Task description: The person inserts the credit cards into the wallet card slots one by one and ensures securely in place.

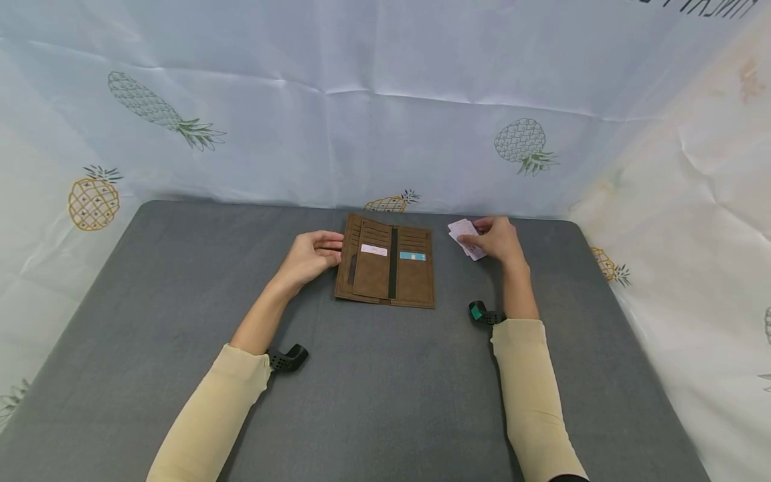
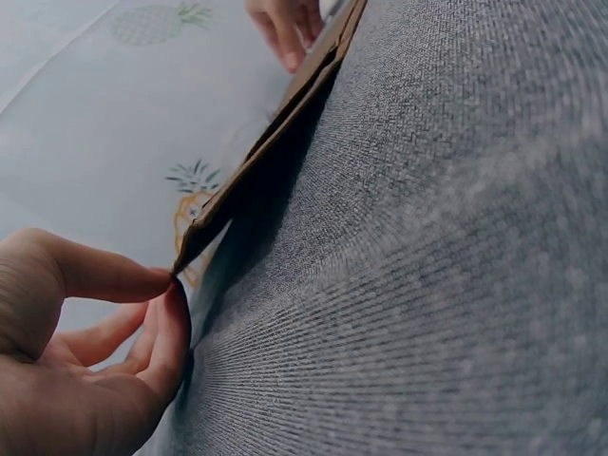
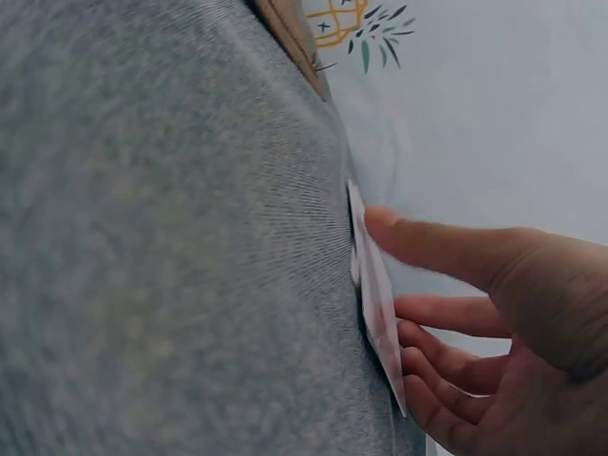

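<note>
A brown wallet [image 1: 415, 284] lies open on the grey table, with a pink card [image 1: 374, 250] in a slot of its left half and a blue card [image 1: 412, 256] in its right half. My left hand [image 1: 310, 258] pinches the wallet's left edge between thumb and fingers; in the left wrist view that edge of the wallet [image 2: 256, 157] is lifted off the cloth. To the right of the wallet, my right hand [image 1: 496, 239] holds a small stack of pale pink cards [image 1: 462, 231], thumb on one side and fingers at the other. The cards [image 3: 378, 304] stay close over the table surface.
Grey cloth covers the table [image 1: 385, 402], whose far edge runs just behind the wallet and cards. A white curtain [image 1: 301, 147] printed with pineapples hangs behind it and at both sides. Black wrist mounts [image 1: 289, 358] stick out from both forearms over the table.
</note>
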`<state>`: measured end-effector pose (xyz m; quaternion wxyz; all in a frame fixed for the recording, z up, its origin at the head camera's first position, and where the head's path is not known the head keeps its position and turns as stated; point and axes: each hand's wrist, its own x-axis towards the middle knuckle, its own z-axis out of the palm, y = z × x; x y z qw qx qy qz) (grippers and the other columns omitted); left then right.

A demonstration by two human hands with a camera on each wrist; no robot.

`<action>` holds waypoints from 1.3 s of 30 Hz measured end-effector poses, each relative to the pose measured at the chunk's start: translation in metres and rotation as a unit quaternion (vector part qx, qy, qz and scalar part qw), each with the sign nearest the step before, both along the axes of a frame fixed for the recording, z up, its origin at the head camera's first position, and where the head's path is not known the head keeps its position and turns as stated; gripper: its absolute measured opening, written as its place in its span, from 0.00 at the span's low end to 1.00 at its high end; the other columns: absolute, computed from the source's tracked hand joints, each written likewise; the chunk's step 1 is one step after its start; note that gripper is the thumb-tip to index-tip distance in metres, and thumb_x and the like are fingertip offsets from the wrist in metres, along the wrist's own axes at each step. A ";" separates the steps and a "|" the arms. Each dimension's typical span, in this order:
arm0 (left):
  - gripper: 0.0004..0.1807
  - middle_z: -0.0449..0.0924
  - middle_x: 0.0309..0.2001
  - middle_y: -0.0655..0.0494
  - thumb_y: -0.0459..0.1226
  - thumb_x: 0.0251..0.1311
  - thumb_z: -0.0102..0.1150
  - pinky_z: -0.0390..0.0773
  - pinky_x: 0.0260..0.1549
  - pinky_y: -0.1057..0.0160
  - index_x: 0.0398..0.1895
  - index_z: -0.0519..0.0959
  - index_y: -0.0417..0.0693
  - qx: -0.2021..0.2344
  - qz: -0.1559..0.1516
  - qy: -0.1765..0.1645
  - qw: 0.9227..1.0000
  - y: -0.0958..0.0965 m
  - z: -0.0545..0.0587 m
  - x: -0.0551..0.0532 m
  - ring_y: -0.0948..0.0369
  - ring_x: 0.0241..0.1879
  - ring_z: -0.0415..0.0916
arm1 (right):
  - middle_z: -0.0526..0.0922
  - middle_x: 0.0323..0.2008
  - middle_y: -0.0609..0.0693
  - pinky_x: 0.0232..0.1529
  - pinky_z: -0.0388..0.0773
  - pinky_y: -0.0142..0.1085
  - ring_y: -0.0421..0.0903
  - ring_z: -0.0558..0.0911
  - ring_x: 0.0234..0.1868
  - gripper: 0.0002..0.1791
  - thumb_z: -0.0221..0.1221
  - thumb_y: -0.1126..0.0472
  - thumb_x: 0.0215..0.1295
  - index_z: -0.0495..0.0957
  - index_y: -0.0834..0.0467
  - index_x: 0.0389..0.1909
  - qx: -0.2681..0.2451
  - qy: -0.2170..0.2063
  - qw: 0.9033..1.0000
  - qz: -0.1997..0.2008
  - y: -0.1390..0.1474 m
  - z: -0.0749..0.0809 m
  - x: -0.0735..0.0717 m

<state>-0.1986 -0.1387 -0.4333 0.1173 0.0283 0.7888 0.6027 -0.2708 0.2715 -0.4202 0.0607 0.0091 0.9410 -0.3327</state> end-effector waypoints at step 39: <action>0.26 0.80 0.68 0.34 0.25 0.73 0.58 0.85 0.53 0.67 0.74 0.75 0.36 -0.006 0.000 -0.003 1.000 0.000 -0.002 0.000 0.40 0.65 0.83 | 0.89 0.37 0.53 0.28 0.70 0.25 0.33 0.77 0.29 0.18 0.57 0.68 0.74 0.86 0.65 0.60 -0.182 0.106 0.977 -0.042 -0.026 0.002 -0.004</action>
